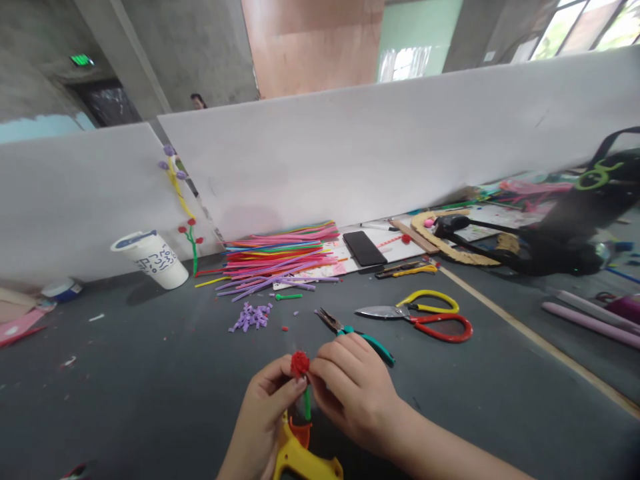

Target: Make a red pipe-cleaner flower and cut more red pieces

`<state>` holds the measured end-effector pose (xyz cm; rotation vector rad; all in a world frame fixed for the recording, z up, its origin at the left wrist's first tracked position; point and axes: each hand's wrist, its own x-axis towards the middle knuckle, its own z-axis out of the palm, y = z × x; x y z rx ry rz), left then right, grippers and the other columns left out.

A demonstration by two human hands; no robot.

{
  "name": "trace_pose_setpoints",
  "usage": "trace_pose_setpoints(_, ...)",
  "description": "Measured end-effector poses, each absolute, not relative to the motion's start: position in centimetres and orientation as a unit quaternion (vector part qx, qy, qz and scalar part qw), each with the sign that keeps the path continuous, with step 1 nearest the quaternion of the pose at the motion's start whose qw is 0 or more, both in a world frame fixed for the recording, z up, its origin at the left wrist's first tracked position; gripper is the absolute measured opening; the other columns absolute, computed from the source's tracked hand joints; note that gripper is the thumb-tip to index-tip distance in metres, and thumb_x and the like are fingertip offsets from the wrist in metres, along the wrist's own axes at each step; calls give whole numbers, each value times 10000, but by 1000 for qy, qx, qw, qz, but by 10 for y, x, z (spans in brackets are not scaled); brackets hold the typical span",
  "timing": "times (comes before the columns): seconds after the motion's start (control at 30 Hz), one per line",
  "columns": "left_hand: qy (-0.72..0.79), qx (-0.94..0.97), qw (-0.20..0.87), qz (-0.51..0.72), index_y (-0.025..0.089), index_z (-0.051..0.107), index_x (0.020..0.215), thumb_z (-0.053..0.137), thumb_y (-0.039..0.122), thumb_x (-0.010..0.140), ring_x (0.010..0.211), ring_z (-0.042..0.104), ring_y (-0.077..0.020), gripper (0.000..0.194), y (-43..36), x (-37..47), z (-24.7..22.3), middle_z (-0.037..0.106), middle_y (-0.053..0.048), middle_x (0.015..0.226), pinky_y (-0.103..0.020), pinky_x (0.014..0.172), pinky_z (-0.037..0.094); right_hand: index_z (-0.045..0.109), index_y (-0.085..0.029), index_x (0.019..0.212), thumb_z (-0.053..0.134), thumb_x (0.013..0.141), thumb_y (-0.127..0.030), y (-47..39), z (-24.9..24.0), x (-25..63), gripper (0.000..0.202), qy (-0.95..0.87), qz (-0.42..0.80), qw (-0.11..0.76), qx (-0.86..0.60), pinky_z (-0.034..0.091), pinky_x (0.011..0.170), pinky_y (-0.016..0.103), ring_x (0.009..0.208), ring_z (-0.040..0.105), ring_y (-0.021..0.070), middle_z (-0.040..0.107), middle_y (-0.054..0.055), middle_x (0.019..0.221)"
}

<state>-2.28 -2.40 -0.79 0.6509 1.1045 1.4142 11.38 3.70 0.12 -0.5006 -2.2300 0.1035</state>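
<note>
A small fuzzy red ball [300, 363] on a green stem [307, 404] is between my hands at the bottom centre. My left hand [270, 407] pinches it from the left, with the thumb just under the ball. My right hand [353, 387] touches its right side with closed fingertips. Below them, partly covered by my left hand, is a yellow tool [303, 460] with an orange part. Teal-handled pliers [363, 337] lie just beyond my right hand. Scissors [415, 313] with yellow and red handles lie behind to the right.
Cut purple pieces [253, 317] and a pile of coloured stems [285, 257] lie ahead. A white cup [153, 261] stands left. Further back are a phone [364, 249] and cutters [407, 270]. A black device [550, 240] stands right. A white partition [325, 160] runs behind.
</note>
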Motion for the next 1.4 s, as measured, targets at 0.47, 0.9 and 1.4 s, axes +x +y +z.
trace_pose_setpoints(0.47,482,664,150,552,238,602,883,484,22,792,1066,511,-196,263,-35,-32,-15,426,-47,1197,-340,900,441,609,-182,786,551,754,-107,57,0,107,100,-719,477,431,-265,420,647,233,707,542,124,587,1,749)
trace_pose_setpoints(0.9,460,748,54,475,205,587,923,451,0,774,1160,492,-208,287,-33,-32,-13,410,-83,1320,-326,962,445,585,-168,702,654,689,-287,58,-2,105,138,-599,640,368,-309,419,607,235,629,537,120,595,-14,668)
trace_pose_setpoints(1.4,472,800,28,369,178,583,797,451,25,774,1052,602,-200,204,-30,-38,-5,456,-155,1331,-246,860,497,621,-162,646,528,681,-71,62,1,113,135,-795,409,304,-329,375,555,202,583,511,107,588,-20,614)
